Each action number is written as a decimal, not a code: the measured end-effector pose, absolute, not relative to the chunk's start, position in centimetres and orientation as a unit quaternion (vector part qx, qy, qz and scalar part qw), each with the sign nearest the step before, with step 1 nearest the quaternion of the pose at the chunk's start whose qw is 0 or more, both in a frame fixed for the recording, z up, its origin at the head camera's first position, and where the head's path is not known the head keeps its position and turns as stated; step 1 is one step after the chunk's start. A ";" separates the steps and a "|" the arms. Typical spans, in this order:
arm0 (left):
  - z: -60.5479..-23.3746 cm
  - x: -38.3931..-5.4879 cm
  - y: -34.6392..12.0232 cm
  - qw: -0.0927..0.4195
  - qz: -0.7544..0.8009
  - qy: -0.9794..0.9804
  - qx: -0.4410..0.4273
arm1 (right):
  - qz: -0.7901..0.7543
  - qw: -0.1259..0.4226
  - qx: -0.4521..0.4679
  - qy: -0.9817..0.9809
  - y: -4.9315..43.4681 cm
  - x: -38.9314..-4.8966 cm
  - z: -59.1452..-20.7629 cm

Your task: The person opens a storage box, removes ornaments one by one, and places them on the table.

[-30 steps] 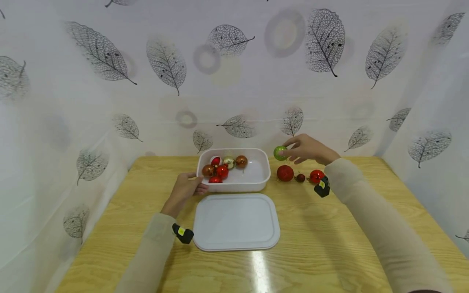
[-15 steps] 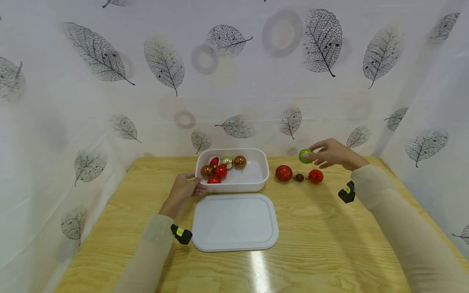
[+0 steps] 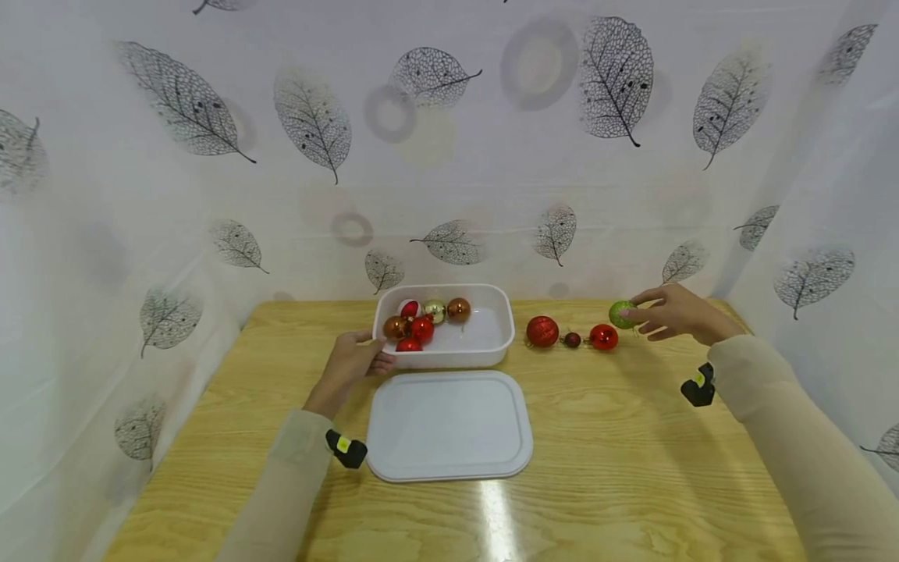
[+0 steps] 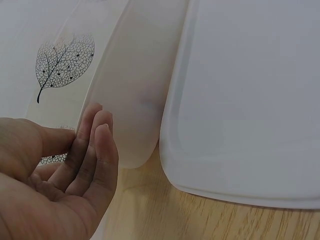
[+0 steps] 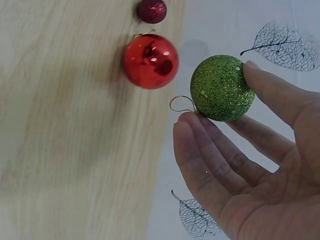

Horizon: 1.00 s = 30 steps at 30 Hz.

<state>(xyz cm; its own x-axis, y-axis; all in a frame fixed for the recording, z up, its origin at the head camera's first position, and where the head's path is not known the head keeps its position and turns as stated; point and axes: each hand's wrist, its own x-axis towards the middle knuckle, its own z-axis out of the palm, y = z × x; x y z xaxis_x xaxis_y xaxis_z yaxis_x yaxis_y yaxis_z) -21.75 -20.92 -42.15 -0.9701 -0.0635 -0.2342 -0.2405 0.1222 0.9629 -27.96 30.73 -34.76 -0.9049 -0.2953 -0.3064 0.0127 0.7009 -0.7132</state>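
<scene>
In the head view, the green glitter ball (image 3: 621, 314) sat at nine o'clock of the right hand (image 3: 673, 314), pinched at its fingertips. The right wrist view showed a gold loop (image 5: 181, 103) at the ball's eight o'clock. Between seven and eight o'clock of the green ball, a shiny red ball (image 3: 603, 337) lay on the surface (image 3: 611, 453); farther along toward nine came a small dark red ball (image 3: 572, 340) and a larger textured red ball (image 3: 542, 332). The left hand (image 3: 350, 363) gripped the rim of a white box (image 3: 442, 360), which extended toward two to three o'clock and contained red, copper and gold balls (image 3: 422, 329). A white lid (image 3: 449, 425) lay at four o'clock of the left hand.
</scene>
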 end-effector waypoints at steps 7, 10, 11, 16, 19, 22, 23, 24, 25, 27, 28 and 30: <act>-42.1 -21.7 -21.0 0.069 0.655 0.745 -0.103 | -0.385 0.216 -0.059 0.895 32.0 -27.4 -35.8; -42.1 -21.7 -21.0 0.070 0.653 0.747 -0.103 | -0.389 0.219 -0.053 0.893 32.5 -27.3 -36.5; -42.1 -21.7 -21.0 0.070 0.652 0.748 -0.104 | -0.390 0.221 -0.052 0.892 32.7 -27.2 -36.7; -42.2 -21.8 -20.9 0.070 0.654 0.746 -0.103 | -0.395 0.228 -0.049 0.889 33.3 -27.0 -37.7; -42.3 -21.9 -20.9 0.069 0.657 0.744 -0.102 | -0.399 0.230 -0.045 0.887 33.5 -26.9 -38.3; -42.3 -21.9 -20.9 0.068 0.659 0.742 -0.100 | -0.403 0.231 -0.041 0.885 33.6 -26.9 -38.9; -42.3 -21.9 -20.9 0.068 0.659 0.742 -0.102 | -0.404 0.232 -0.041 0.884 33.7 -26.9 -39.0; -42.3 -21.9 -20.9 0.067 0.659 0.742 -0.101 | -0.404 0.232 -0.042 0.884 33.7 -26.9 -39.2; -42.3 -21.9 -20.9 0.068 0.659 0.742 -0.103 | -0.405 0.232 -0.043 0.884 33.7 -26.9 -39.3; -42.3 -21.9 -20.9 0.068 0.656 0.744 -0.104 | -0.408 0.234 -0.041 0.882 33.7 -26.9 -39.5; -42.3 -21.9 -20.9 0.068 0.655 0.745 -0.105 | -0.408 0.235 -0.041 0.881 33.7 -26.9 -39.6; -42.3 -21.8 -20.9 0.069 0.652 0.748 -0.106 | -0.411 0.238 -0.039 0.879 33.7 -27.0 -39.7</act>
